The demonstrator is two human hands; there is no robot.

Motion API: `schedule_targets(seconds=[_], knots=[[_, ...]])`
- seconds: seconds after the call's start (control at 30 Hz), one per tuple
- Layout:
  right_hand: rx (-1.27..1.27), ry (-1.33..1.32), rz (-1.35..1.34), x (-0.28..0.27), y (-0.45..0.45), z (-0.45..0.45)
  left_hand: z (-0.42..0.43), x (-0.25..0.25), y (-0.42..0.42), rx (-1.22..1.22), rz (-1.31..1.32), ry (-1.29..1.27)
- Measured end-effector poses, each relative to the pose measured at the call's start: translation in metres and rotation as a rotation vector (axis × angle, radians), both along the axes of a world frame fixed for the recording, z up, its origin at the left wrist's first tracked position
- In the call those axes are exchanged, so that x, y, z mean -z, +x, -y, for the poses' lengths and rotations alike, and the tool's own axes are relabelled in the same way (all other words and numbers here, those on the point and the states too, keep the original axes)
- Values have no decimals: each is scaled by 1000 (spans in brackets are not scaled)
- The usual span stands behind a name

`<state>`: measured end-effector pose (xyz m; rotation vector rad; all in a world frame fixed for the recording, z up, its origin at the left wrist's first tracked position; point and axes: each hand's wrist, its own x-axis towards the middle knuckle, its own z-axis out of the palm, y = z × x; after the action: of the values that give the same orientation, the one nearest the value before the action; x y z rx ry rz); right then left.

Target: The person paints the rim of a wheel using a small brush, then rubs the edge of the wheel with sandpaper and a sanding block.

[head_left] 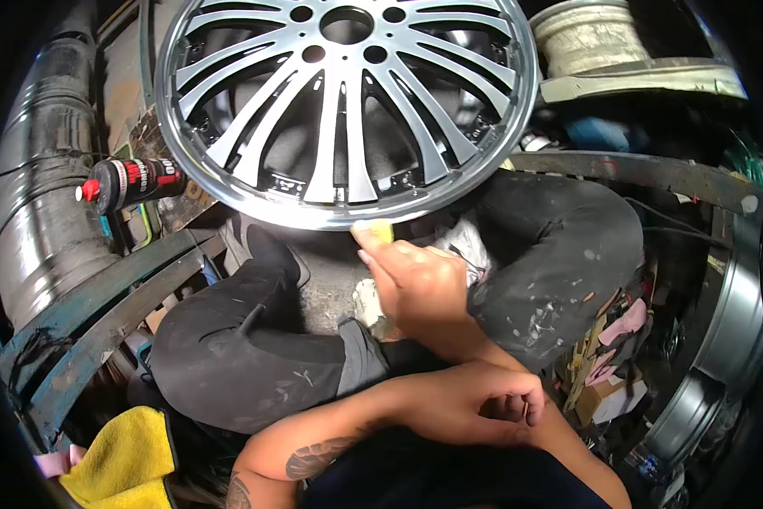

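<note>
A multi-spoke alloy wheel with polished spokes and a bright lip stands in front of me. My right hand presses a small yellow pad against the lip's near edge, index finger stretched along it. Most of the pad is hidden under the fingers, so I cannot tell whether it is sponge or abrasive. Crossing over from the left, my left hand lies on the right forearm. Its fingers are loosely curled, with a gap to the thumb and nothing visible in them.
A black bottle with a red cap is left of the wheel beside a metal cylinder. A yellow cloth hangs lower left. Metal frame bars flank my legs. Other rims stand at right, near rags and a box.
</note>
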<state>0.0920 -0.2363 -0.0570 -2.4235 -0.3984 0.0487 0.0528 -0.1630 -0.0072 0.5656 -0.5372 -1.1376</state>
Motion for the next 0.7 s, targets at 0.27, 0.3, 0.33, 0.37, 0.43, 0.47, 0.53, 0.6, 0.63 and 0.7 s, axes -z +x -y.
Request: schedule_targets(seconds=[0.27,0.3,0.33,0.37,0.43,0.47,0.53,0.6,0.63,0.7], knots=[[-46,-215,100,0,-1,6,-1,6,3,17,10,60],[39,-10,63,7,-3,-1,0,6,2,8,13,59],[7,-124,79,5,-2,8,1,7,2,13,32,57],[-29,-235,91,2,-1,20,1,10,2,15,49,59],[129,-90,108,12,-2,32,-1,12,2,0,44,63],[187,-48,103,11,0,32,-2,10,2,-10,26,59],[-1,-167,70,6,-3,18,0,4,5,-1,7,41],[-7,-50,-19,0,-1,3,-1,-1,9,32,2,25],[21,-80,24,1,-2,11,-1,-1,8,23,2,25],[58,-131,113,11,-3,33,-3,0,6,-13,3,33]])
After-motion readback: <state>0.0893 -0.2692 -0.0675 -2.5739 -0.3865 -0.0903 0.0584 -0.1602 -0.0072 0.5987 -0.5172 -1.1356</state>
